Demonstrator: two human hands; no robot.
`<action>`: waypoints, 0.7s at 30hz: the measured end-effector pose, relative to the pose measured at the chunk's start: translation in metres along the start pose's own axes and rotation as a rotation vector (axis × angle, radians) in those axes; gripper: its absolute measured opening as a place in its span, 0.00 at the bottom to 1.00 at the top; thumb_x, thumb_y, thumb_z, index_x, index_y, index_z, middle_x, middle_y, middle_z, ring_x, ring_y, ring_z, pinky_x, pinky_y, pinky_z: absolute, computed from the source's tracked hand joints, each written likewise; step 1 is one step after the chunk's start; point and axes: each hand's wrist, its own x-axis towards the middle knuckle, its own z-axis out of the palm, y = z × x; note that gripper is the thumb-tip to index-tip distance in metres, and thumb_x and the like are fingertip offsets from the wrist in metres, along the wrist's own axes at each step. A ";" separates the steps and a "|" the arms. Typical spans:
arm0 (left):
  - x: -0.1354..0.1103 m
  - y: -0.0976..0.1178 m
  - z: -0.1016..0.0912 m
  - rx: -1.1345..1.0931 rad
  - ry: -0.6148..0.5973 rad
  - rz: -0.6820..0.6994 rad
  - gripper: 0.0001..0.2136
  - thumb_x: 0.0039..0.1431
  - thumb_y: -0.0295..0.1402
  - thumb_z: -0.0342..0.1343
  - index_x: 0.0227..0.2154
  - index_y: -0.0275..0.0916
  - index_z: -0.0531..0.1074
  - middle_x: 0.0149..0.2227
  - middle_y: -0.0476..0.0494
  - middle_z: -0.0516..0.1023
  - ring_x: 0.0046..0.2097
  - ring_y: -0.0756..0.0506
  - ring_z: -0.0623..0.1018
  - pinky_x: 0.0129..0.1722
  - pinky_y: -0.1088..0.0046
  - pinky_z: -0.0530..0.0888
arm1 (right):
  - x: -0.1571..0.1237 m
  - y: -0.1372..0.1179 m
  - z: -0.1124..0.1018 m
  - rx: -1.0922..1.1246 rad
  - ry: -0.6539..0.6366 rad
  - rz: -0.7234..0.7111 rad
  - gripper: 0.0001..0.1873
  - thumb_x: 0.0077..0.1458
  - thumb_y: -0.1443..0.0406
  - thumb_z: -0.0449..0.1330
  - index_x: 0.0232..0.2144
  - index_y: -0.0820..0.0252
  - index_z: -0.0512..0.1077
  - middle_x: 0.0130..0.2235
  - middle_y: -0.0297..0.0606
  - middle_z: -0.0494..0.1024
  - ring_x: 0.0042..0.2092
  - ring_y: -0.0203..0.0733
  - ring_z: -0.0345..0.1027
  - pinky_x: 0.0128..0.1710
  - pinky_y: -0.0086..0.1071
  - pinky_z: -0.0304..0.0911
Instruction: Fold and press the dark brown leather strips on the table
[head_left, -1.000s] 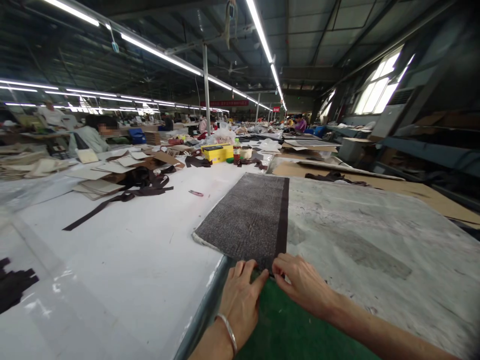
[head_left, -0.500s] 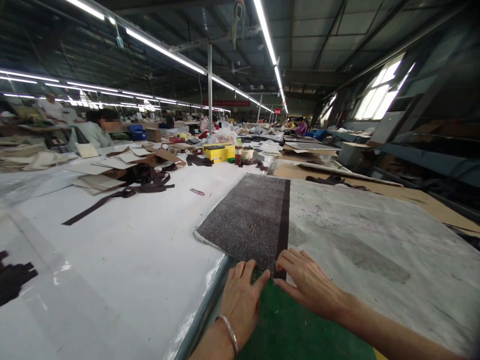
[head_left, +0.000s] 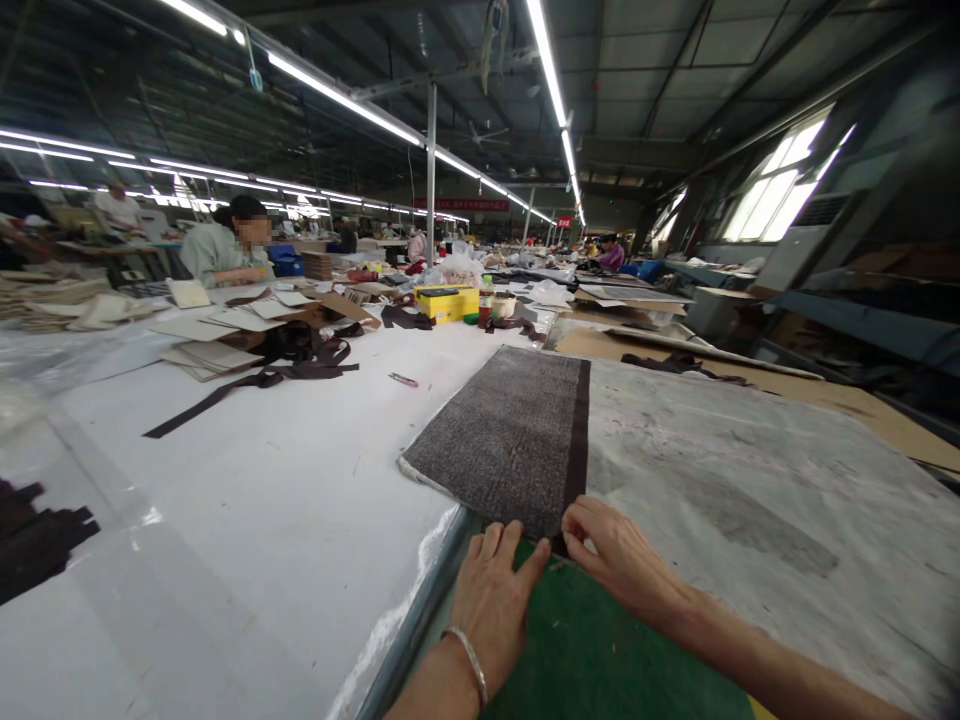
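A dark grey-brown woven fabric panel (head_left: 502, 430) lies flat across the join of the table covers, its near edge toward me. Along its right side runs a smooth dark brown binding strip (head_left: 577, 440). My left hand (head_left: 495, 590), with a bracelet on the wrist, rests its fingertips at the near edge of the panel, fingers stretched and thumb apart. At the near right corner my right hand (head_left: 611, 545) has its fingers curled and pinched on the end of the strip. The fingers partly hide that corner.
Dark strips (head_left: 300, 365) lie by stacked pale sheets (head_left: 217, 330) on the left; more dark pieces (head_left: 37, 535) are nearer. A small pink cutter (head_left: 403, 380), a yellow box (head_left: 448, 303) and a bottle (head_left: 486, 300) stand or lie beyond. A co-worker (head_left: 225, 245) sits far left.
My right hand's fingers have curled in from a looser spread and closed on the strip's end. My left hand stays at the near edge. The co-worker's head has come up.
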 end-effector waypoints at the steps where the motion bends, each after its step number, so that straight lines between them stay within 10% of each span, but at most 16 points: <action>1: -0.001 0.000 0.001 0.013 -0.002 0.002 0.27 0.60 0.24 0.47 0.61 0.52 0.58 0.58 0.40 0.62 0.55 0.37 0.63 0.53 0.54 0.65 | 0.001 0.004 -0.001 0.002 0.016 0.014 0.08 0.56 0.68 0.47 0.26 0.58 0.61 0.30 0.36 0.69 0.32 0.39 0.64 0.32 0.33 0.58; 11: -0.004 -0.002 0.016 0.050 -0.013 -0.009 0.32 0.55 0.19 0.46 0.62 0.52 0.57 0.61 0.40 0.61 0.60 0.34 0.62 0.56 0.48 0.64 | 0.051 0.094 -0.060 -0.215 0.219 0.342 0.07 0.64 0.63 0.53 0.36 0.61 0.68 0.34 0.35 0.71 0.34 0.37 0.67 0.35 0.33 0.65; 21: 0.000 -0.009 0.019 0.025 -0.021 0.045 0.28 0.58 0.28 0.49 0.62 0.48 0.57 0.63 0.35 0.59 0.59 0.31 0.64 0.54 0.48 0.66 | 0.138 0.137 -0.265 -0.340 0.678 0.575 0.28 0.70 0.67 0.33 0.41 0.74 0.72 0.45 0.43 0.71 0.44 0.37 0.69 0.41 0.32 0.62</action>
